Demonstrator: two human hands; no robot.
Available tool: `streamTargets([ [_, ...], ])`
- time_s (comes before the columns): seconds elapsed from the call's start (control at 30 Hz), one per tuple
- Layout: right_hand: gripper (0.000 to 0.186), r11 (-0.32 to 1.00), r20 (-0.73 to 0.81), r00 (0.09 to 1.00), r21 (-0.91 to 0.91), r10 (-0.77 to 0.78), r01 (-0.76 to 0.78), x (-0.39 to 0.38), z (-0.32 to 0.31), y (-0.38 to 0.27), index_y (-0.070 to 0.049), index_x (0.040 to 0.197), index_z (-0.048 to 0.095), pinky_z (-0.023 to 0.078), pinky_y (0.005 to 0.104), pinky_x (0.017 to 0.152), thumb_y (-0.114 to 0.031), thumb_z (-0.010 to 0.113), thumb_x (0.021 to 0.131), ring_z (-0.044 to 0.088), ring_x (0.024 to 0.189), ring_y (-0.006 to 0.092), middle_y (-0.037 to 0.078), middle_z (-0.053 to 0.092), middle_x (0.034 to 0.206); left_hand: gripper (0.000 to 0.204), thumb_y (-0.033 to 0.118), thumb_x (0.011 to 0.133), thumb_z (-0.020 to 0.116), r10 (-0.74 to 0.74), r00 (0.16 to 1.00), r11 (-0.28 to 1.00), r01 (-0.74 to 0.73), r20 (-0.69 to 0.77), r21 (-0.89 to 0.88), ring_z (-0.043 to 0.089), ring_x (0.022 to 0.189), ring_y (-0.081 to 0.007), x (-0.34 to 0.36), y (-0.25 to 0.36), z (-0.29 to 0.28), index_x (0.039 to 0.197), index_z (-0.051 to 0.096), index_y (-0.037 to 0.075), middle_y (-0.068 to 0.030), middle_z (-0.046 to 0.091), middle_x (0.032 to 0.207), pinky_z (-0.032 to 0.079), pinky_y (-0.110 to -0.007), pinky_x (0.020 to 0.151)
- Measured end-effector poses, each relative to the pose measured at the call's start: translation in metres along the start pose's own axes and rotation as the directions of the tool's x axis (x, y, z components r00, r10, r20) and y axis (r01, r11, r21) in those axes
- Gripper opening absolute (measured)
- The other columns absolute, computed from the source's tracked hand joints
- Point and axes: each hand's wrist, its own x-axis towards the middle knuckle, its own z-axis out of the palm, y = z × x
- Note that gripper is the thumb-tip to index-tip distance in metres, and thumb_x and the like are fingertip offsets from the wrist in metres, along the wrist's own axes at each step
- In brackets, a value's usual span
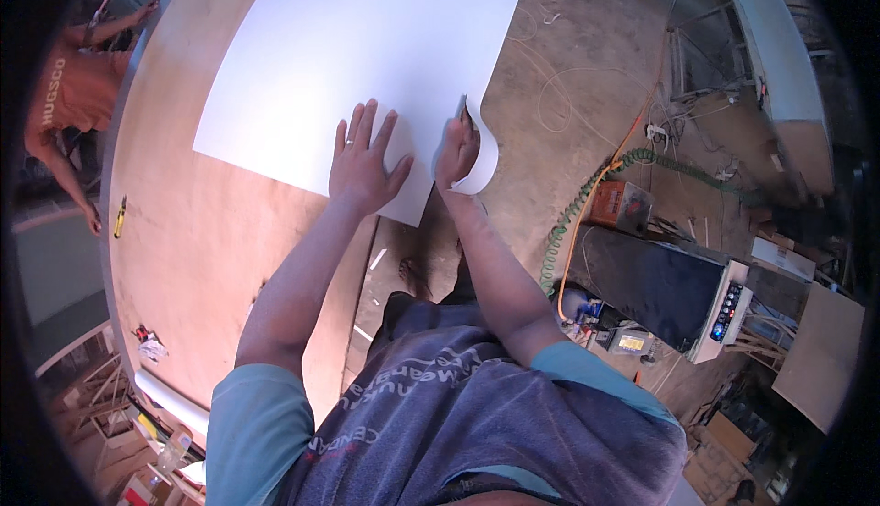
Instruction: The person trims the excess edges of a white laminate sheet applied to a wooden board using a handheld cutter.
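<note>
A large white sheet [367, 38] lies over the wooden table [247, 249], its right part reaching past the table's edge. My left hand [365, 171] rests flat on the sheet near its front edge, fingers spread, a ring on one finger. To its right, my right hand [456, 150] is closed around a slim dark cutting tool [464, 103]; most of the tool is hidden by the fingers. A slit in the sheet runs from the front edge up to this hand. Beyond the slit, a cut strip [484, 162] curls up beside my right wrist.
A yellow-handled tool [120, 217] and a small red-and-black item [142, 334] lie on the table's left. A white roll [172, 401] is near the front left. Another person [78, 93] stands at left. A green coiled hose [553, 249] and black cabinet [646, 272] are on the right.
</note>
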Motion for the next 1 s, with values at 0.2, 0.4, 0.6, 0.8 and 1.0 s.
streamTargets([
  [0.2,0.051,0.974,0.022,0.990,-0.186,0.137,-0.130,0.045,-0.001,0.010,0.008,0.148,0.053,0.049,0.0455,0.109,-0.027,0.043,0.112,0.063,0.129,0.0441,0.033,0.064,0.137,0.078,0.050,0.099,0.063,-0.004,1.000,1.000,0.004,0.010,0.017,0.019,0.162,-0.0383,0.003,-0.001,-0.001,0.164,0.039,0.014,-0.0207,0.024,0.173,0.016,-0.057,0.130],
  [0.4,0.048,0.975,0.014,0.984,-0.137,0.179,-0.176,0.094,-0.001,0.021,0.005,0.150,0.054,0.048,0.0428,0.111,-0.025,0.045,0.113,0.061,0.133,0.0410,0.030,0.062,0.144,0.080,0.047,0.099,0.064,0.020,1.000,0.999,-0.019,0.015,-0.028,0.020,0.161,-0.0429,0.006,-0.001,0.000,0.165,0.036,0.012,-0.0222,0.024,0.173,0.018,-0.062,0.127],
  [0.6,0.047,0.980,-0.141,0.986,-0.168,0.084,-0.107,0.137,0.015,0.060,0.003,0.146,0.058,0.052,0.0443,0.104,-0.030,0.046,0.114,0.066,0.125,0.0379,0.028,0.066,0.137,0.081,0.043,0.096,0.066,0.033,0.999,0.996,-0.031,0.018,-0.088,0.020,0.160,-0.0464,0.013,0.002,-0.004,0.164,0.036,0.010,-0.0240,0.023,0.173,0.017,-0.065,0.126],
  [0.8,0.044,0.972,-0.125,0.971,-0.091,0.203,-0.215,0.171,0.020,0.090,0.001,0.115,0.067,0.051,0.0465,0.071,-0.040,0.051,0.113,0.064,0.083,0.0303,0.018,0.071,0.095,0.084,0.041,0.094,0.067,0.014,0.998,0.996,-0.009,0.053,-0.088,0.020,0.160,-0.0458,0.013,0.000,-0.005,0.165,0.036,0.010,-0.0242,0.022,0.173,0.016,-0.065,0.126],
  [1.0,0.048,0.955,-0.006,0.962,0.118,0.274,-0.272,0.204,0.008,0.146,0.000,0.100,0.067,0.047,0.0454,0.064,-0.043,0.051,0.113,0.059,0.073,0.0263,0.016,0.065,0.080,0.083,0.043,0.093,0.069,0.018,0.998,0.994,-0.011,0.066,-0.106,0.019,0.161,-0.0450,0.018,0.001,-0.005,0.164,0.039,0.012,-0.0238,0.023,0.174,0.014,-0.063,0.127],
])
